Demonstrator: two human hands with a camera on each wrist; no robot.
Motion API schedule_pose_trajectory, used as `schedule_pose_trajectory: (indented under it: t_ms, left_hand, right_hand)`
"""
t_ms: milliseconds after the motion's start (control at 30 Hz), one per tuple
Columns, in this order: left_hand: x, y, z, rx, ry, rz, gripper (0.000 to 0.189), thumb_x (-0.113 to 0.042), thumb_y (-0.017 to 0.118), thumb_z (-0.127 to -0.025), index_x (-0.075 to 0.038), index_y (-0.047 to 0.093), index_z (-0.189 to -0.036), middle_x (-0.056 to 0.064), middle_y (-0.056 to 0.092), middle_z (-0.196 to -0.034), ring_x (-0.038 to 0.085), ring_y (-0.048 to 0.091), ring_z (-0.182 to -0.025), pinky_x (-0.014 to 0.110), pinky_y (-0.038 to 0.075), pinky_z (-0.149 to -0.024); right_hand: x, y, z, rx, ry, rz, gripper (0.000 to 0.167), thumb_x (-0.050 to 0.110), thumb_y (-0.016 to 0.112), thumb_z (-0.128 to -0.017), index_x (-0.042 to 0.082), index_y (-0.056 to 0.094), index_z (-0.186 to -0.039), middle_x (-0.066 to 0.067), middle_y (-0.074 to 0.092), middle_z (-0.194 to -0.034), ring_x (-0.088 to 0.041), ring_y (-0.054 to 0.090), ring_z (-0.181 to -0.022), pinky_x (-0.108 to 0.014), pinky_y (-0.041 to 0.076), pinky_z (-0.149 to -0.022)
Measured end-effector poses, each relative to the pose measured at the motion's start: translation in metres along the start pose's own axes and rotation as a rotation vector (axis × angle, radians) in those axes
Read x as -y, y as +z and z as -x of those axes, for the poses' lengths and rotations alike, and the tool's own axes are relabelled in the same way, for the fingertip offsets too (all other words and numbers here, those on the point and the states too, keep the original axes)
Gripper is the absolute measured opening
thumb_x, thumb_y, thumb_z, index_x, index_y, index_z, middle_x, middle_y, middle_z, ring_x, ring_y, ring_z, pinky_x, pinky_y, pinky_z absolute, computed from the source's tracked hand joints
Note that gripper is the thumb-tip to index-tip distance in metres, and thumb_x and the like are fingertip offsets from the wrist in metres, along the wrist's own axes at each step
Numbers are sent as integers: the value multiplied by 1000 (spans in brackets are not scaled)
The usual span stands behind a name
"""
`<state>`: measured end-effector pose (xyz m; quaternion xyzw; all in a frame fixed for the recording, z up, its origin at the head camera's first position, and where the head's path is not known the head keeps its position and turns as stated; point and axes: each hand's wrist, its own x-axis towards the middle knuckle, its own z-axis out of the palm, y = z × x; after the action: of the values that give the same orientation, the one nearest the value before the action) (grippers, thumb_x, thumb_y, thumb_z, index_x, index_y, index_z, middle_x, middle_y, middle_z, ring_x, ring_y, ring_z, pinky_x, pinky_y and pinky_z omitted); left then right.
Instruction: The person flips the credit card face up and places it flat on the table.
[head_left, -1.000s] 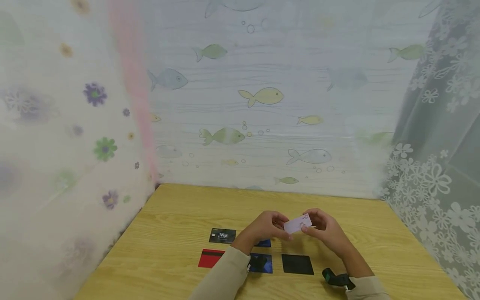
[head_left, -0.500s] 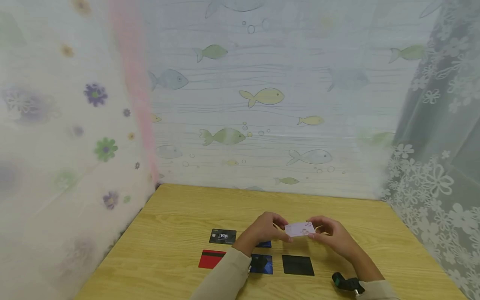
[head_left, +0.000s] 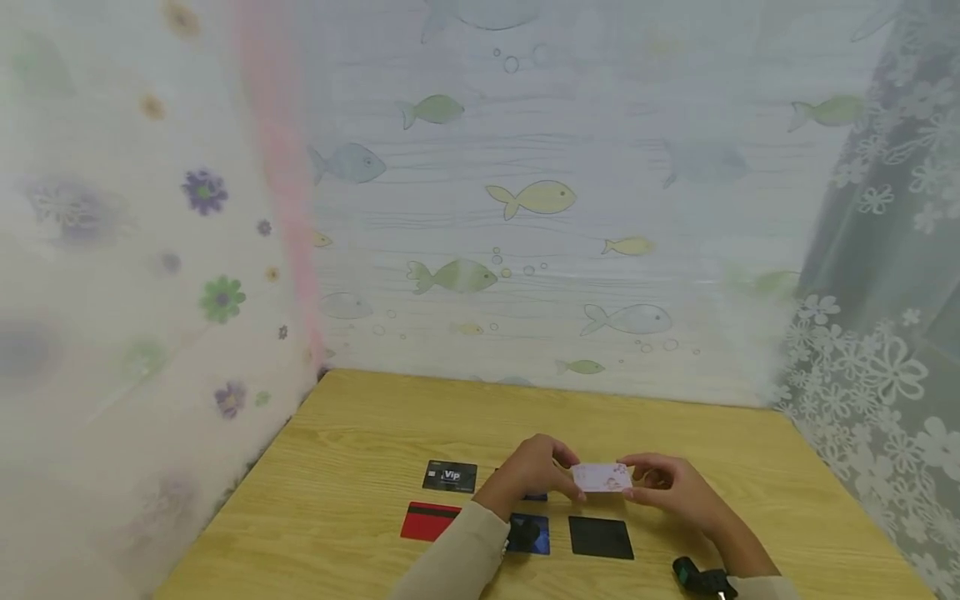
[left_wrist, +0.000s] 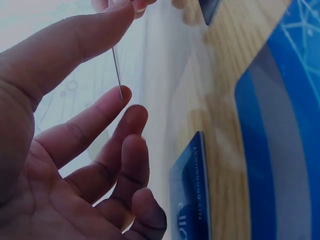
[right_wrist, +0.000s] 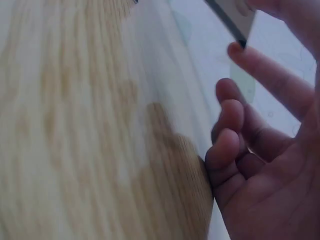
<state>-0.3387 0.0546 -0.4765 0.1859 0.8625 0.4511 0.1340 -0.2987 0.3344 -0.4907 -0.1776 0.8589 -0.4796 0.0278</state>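
A pale pink card with a reddish floral print (head_left: 602, 477) is stretched between both hands above the table. My left hand (head_left: 528, 471) pinches its left end; the left wrist view shows the card nearly edge-on (left_wrist: 117, 72), thumb on one face and index fingertip on the other. At the opposite end, my right hand (head_left: 678, 490) pinches the card by thumb and index finger, and a corner of the card (right_wrist: 237, 22) shows in the right wrist view. The other fingers of both hands are loosely bent. Below the card lies a plain black card (head_left: 601, 537).
Left of the hands lie a black "Vip" card (head_left: 450, 476) and a red card with a dark stripe (head_left: 429, 521). A blue card (head_left: 530, 534) and another dark blue card (head_left: 536, 497) are partly covered by my left arm. A fish-patterned curtain (head_left: 525, 292) hangs behind the wooden table (head_left: 360, 417).
The pink card, tilted up to the right a second ago, is now level and lower, nearer the black card. My right hand has moved right and down; the left has dropped slightly.
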Motion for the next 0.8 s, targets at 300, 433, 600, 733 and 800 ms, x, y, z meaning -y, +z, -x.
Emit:
schedule_pose_trajectory:
  t_ms: [300,433,600,733,800]
  left_hand:
    - [0,-2,2,-63,-53,-67,43,-23,102,-61,-28,82,-99,-1,71,-126,28,62,-117,48,53,-97]
    - [1,-1,2,-98,-76,-90,42,-25,104,-56,-32,82,-91,-2,68,-132,36,53,-125,59,45,-104]
    - [2,2,1,-108,-70,-127,40,-26,105,-56,-32,82,-88,-6,66,-135,37,48,-132,59,44,-105]
    - [0,4,2,-85,-57,-128,39,-21,104,-58,-26,83,-90,-1,64,-137,35,49,-135,52,48,-105]
    - [-1,5,2,-69,-52,-129,39,-19,103,-59,-24,82,-92,1,62,-138,35,50,-136,49,50,-105]
  right_hand:
    - [-4,2,-6,37,7,86,48,29,84,-88,9,72,-130,-6,61,-90,-7,49,-69,-26,44,-58]
    - [-3,3,-6,39,26,139,48,31,85,-87,10,73,-128,-4,61,-89,-8,50,-69,-26,44,-58]
    - [-1,3,-5,39,31,195,51,35,85,-86,11,73,-130,-2,62,-88,-8,50,-68,-25,44,-58]
    - [-1,3,-4,39,32,211,54,36,86,-84,11,72,-131,-1,62,-87,-7,50,-67,-25,44,-58]
    - [-1,3,-3,41,30,209,55,36,86,-84,10,72,-131,-1,62,-87,-7,50,-67,-25,43,-57]
